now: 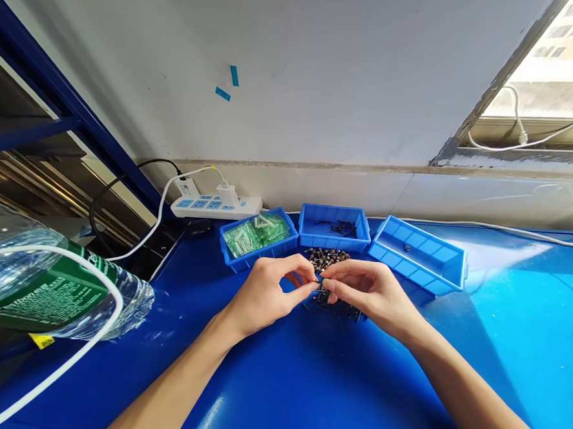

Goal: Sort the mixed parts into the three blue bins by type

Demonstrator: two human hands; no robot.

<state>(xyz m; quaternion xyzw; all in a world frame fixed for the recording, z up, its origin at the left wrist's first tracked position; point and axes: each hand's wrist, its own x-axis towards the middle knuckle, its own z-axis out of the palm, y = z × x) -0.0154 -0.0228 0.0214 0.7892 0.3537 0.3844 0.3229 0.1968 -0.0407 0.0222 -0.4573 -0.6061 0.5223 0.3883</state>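
Note:
My left hand point(269, 292) and my right hand point(377, 291) meet over a pile of small metal screws point(330, 257), dark with some brassy glints. Thumb and forefinger are pinched on each hand, and the fingertips almost touch. Between them sits a thin, dark screw-like piece point(319, 288), mostly covered by the fingers. Behind the pile stands a blue bin point(333, 244) with a few dark screws point(346, 228). The right blue bin point(416, 274) holds one tiny dark piece point(407, 247). Green printed plastic bags point(257, 233) fill the left blue bin point(264, 257).
A white power strip point(248, 207) with plugs lies along the wall. At left, a large water bottle point(58, 297) with a green label lies on its side, a white cable point(116, 307) crossing before it. The blue tabletop point(276, 388) reaches toward me.

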